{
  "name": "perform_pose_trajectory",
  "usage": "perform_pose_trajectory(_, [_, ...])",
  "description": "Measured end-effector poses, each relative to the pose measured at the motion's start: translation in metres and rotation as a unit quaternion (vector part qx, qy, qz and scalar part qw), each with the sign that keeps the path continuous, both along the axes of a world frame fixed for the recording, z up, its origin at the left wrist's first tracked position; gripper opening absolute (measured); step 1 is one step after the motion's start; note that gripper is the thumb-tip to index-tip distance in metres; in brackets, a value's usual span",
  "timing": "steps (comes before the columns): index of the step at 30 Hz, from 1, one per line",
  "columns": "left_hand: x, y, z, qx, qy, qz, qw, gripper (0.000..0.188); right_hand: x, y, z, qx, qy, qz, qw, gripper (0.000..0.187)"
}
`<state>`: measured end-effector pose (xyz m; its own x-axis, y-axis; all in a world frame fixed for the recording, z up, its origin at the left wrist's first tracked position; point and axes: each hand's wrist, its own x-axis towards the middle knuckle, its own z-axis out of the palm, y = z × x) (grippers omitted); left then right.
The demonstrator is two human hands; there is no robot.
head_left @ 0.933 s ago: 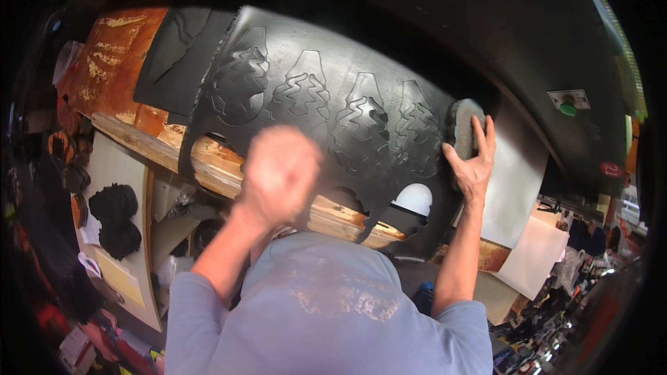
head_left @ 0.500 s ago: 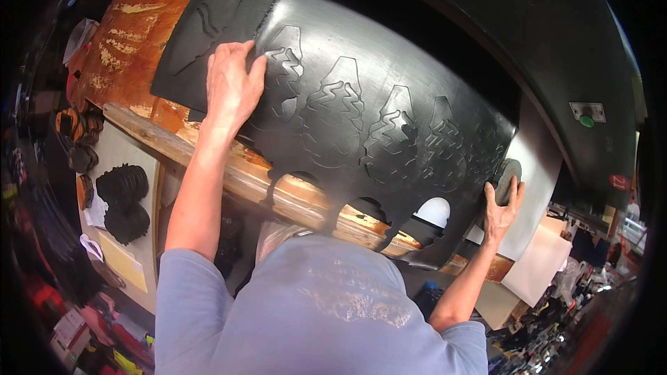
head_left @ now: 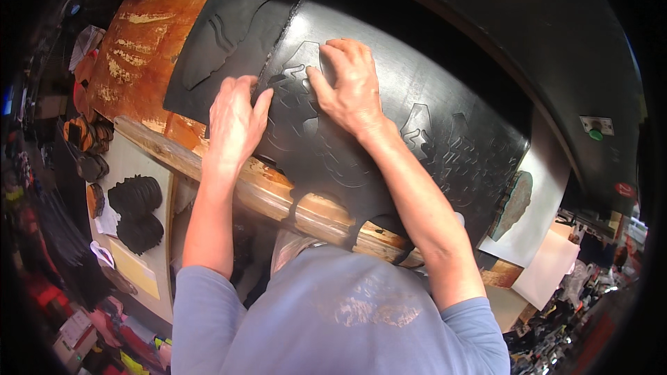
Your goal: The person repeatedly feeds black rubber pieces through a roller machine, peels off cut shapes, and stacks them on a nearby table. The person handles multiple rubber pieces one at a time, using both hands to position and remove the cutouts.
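Note:
A black sheet [head_left: 399,62], rubber-like, lies over the work surface, marked with several sole-shaped cut outlines such as this sole shape [head_left: 415,128]. My left hand [head_left: 235,121] rests by the sheet's left edge, fingers bent and thumb apart, with nothing seen in it. Beside it, my right hand [head_left: 351,87] touches the leftmost outlines, its thumb spread from the curled fingers; my forearm covers part of the sheet. A sole-shaped cutting die [head_left: 514,205] stands by the sheet's right end, with neither hand on it.
Worn brown wood [head_left: 142,48] shows at the left, and a wooden rail [head_left: 160,146] runs along the near edge. Stacked black soles [head_left: 135,212] sit on a side board. A dark machine body [head_left: 556,48] with a green button [head_left: 595,135] overhangs the far right.
My right hand has let go of the cutting die and moved left across the sheet to its leftmost outlines. My left hand stays near the sheet's left edge. The view has shifted slightly.

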<state>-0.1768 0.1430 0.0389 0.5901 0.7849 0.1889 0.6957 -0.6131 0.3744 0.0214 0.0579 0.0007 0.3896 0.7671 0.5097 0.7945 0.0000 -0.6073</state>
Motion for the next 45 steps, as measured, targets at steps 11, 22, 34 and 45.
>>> perform_pose_trajectory(11, [-0.032,-0.06,0.02,0.032,0.044,-0.039,0.998,0.049,0.004,-0.001,-0.016,0.069,0.056,-0.001,0.996,0.024])
perform_pose_trajectory(22, [-0.035,-0.065,0.072,-0.18,0.009,0.099,0.979,0.032,0.005,0.002,-0.016,0.067,0.086,-0.007,0.994,0.026])
perform_pose_trajectory(34, [0.029,0.044,0.006,-0.573,-0.292,-0.092,0.76,0.032,0.013,0.014,-0.006,-0.088,0.106,-0.009,0.99,0.059])
perform_pose_trajectory(45, [0.009,-0.004,0.03,-0.191,-0.41,0.029,0.892,0.03,0.004,-0.057,0.042,0.095,0.498,0.148,0.849,0.024])
